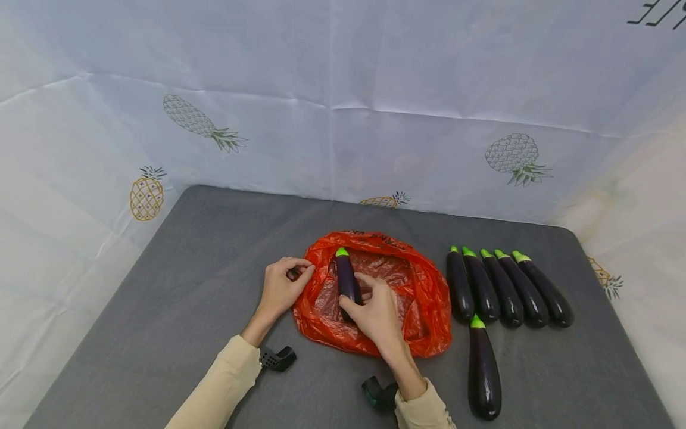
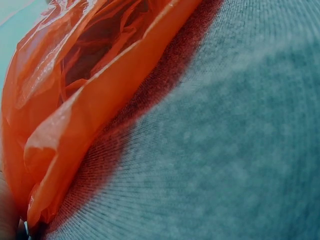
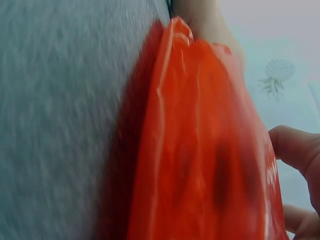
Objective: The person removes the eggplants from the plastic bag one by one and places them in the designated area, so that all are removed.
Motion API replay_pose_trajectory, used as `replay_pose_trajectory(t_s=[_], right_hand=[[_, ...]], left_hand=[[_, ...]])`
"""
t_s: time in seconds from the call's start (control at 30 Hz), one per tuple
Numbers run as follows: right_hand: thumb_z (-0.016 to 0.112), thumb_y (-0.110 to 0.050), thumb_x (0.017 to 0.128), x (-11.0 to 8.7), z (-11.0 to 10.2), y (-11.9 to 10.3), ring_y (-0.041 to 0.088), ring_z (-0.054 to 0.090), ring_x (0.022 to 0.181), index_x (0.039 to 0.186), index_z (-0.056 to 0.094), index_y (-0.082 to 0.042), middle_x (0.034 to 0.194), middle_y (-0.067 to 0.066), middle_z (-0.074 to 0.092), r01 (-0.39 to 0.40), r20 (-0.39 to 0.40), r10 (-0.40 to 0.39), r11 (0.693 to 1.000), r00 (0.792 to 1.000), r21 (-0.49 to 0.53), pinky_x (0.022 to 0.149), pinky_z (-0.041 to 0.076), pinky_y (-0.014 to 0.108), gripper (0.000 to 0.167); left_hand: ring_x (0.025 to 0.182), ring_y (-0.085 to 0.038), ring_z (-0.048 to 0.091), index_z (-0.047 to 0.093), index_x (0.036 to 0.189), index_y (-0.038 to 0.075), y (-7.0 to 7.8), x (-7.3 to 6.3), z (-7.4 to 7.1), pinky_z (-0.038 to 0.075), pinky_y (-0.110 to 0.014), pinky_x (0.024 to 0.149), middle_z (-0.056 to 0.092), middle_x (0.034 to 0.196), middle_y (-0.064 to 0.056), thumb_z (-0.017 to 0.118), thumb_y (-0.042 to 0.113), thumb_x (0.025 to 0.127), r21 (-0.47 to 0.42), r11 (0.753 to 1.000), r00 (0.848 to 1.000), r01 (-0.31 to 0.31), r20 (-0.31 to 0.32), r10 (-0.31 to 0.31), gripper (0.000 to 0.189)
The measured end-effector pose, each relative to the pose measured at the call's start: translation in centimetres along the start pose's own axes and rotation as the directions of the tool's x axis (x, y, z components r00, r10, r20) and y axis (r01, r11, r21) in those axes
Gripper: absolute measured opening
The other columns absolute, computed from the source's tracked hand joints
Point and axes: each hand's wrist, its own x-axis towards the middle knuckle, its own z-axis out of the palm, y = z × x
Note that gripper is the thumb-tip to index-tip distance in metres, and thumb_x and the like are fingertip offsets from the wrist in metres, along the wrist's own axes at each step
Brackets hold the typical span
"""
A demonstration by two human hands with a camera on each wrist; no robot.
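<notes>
A red plastic bag (image 1: 436, 292) lies spread on the table with its mouth facing up. Inside the opening, toward its left side, an eggplant (image 1: 347, 275) points its green stem end away from me. My right hand (image 1: 379, 313) grips this eggplant near its lower end, thumb on one side and fingers on the other. With thumb and fingers, my left hand (image 1: 284, 283) pinches the bag's left rim. The left wrist view shows the orange-red bag wall (image 2: 100, 115) up close; in the right wrist view the bag (image 3: 200, 145) partly hides the right hand's fingers (image 3: 297, 152).
Several eggplants (image 1: 509, 289) lie side by side right of the bag, stems away from me. One more eggplant (image 1: 485, 375) lies nearer, below that row. The grey table (image 1: 177, 310) meets a pineapple-print cloth (image 1: 300, 155) behind.
</notes>
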Motion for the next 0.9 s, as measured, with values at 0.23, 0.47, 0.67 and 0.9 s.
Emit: replay_pose_trajectory(t_s=[0.23, 0.47, 0.67, 0.9], right_hand=[[0.081, -0.014, 0.077, 0.0, -0.7, 0.4, 0.026, 0.058, 0.091, 0.124, 0.073, -0.006, 0.111, 0.016, 0.069, 0.011, -0.019, -0.012, 0.997, 1.0, -0.081, 0.072, 0.046, 0.034, 0.049], [0.088, -0.021, 0.078, 0.0, -0.5, 0.9, 0.027, 0.054, 0.094, 0.122, 0.074, -0.005, 0.103, 0.015, 0.067, 0.037, -0.064, -0.046, 0.99, 0.997, -0.139, 0.08, 0.042, 0.039, 0.049], [0.088, -0.022, 0.077, 0.1, -0.7, 1.2, 0.025, 0.06, 0.089, 0.117, 0.076, -0.006, 0.098, 0.013, 0.071, 0.042, -0.107, -0.056, 0.99, 0.993, -0.134, 0.074, 0.048, 0.036, 0.045], [0.085, -0.023, 0.078, -0.2, -1.3, 1.4, 0.026, 0.062, 0.091, 0.115, 0.077, -0.008, 0.105, 0.013, 0.073, 0.044, -0.119, -0.057, 0.993, 0.991, -0.106, 0.076, 0.051, 0.039, 0.04]], left_hand=[[0.066, -0.009, 0.061, 0.079, 0.089, 0.008, 0.0, 0.1, 0.1, 0.051, -0.022, 0.062, 0.073, 0.076, -0.004, 0.078, 0.011, 0.089, -0.004, 1.0, 1.0, 0.001, 0.003, -0.001, 0.004], [0.066, -0.009, 0.06, 0.079, 0.089, 0.007, 0.1, 0.1, 0.2, 0.051, -0.022, 0.062, 0.072, 0.076, -0.005, 0.078, 0.013, 0.089, -0.01, 1.0, 1.0, -0.003, 0.002, 0.003, 0.006], [0.066, -0.009, 0.06, 0.079, 0.088, 0.007, 0.0, 0.1, 0.2, 0.05, -0.022, 0.062, 0.072, 0.075, -0.005, 0.078, 0.012, 0.089, -0.006, 1.0, 1.0, -0.001, 0.003, 0.001, 0.005], [0.066, -0.01, 0.061, 0.079, 0.089, 0.007, 0.0, 0.0, 0.1, 0.05, -0.021, 0.062, 0.073, 0.076, -0.005, 0.078, 0.013, 0.089, 0.005, 1.0, 1.0, -0.006, -0.002, 0.006, 0.006]])
